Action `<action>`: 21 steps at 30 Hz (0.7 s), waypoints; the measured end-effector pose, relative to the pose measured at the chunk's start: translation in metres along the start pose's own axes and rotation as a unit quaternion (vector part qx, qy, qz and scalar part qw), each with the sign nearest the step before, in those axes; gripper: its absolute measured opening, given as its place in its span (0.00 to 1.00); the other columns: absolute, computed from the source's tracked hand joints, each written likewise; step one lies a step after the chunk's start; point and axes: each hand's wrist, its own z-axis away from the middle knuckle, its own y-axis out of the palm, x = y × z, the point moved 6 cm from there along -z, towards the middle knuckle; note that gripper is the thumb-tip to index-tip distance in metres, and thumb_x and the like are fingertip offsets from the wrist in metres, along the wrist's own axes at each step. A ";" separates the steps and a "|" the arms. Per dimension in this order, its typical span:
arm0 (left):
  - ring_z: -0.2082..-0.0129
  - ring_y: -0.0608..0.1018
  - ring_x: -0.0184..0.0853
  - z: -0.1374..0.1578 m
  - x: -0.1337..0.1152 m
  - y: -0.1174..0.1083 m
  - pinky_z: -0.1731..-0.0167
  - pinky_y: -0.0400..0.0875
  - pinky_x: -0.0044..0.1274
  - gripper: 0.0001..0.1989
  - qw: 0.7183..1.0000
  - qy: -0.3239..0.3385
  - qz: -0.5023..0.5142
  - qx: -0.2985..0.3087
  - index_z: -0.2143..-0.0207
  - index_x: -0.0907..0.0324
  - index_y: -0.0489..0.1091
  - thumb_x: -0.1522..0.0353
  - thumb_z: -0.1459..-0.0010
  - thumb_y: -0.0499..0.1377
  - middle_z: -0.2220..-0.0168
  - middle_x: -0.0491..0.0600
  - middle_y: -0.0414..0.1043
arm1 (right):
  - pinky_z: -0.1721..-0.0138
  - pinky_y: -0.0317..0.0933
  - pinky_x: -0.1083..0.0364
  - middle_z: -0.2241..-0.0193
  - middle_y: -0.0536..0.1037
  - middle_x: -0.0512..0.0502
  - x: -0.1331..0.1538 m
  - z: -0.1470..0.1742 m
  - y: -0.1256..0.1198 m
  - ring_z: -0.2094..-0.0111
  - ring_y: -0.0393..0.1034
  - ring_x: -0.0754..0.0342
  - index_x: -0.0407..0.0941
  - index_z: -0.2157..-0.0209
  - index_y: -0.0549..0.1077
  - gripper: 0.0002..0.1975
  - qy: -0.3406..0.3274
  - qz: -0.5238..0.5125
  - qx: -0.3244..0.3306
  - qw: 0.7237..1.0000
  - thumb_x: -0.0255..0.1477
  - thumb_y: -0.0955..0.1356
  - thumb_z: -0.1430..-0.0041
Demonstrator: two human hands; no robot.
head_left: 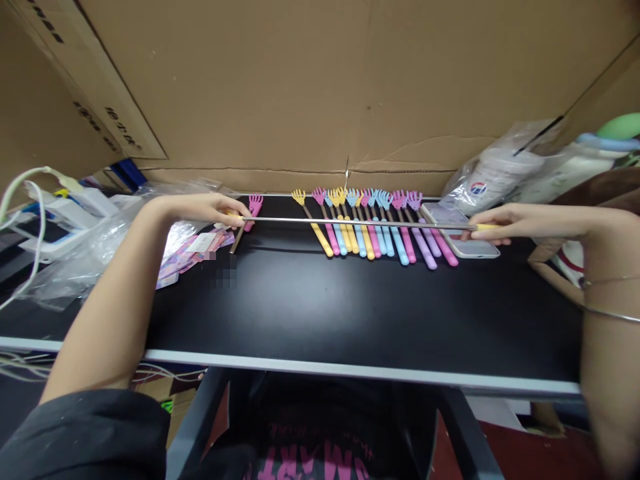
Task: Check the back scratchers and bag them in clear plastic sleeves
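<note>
A telescopic back scratcher (360,223) is drawn out long and held level above the desk, its thin metal rod spanning between my hands. My left hand (213,208) is closed on its yellow left end. Around the yellow right end, my right hand (517,222) has its fingers wrapped. Under and behind the rod, several shortened back scratchers (370,241) in yellow, pink, blue and purple lie side by side, claw heads toward the back. A pink claw-shaped back scratcher head (255,204) and a short metal rod (237,241) lie beside my left hand.
Cardboard walls (320,87) enclose the black desk (320,307). At left are clear plastic bags (65,280), printed cards (193,257) and white devices with cables (85,213). At right are a phone (475,248), a bagged cup (505,170) and a bottle (585,163).
</note>
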 end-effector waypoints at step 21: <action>0.58 0.67 0.32 0.024 0.058 -0.037 0.63 0.67 0.28 0.28 0.929 -0.067 0.239 -0.274 0.45 0.49 0.56 0.48 0.43 0.57 0.46 0.44 0.66 | 0.66 0.58 0.50 0.76 0.76 0.51 -0.032 0.024 -0.034 0.77 0.68 0.63 0.43 0.60 0.76 0.12 0.095 -0.383 -0.367 0.842 0.16 0.65 0.42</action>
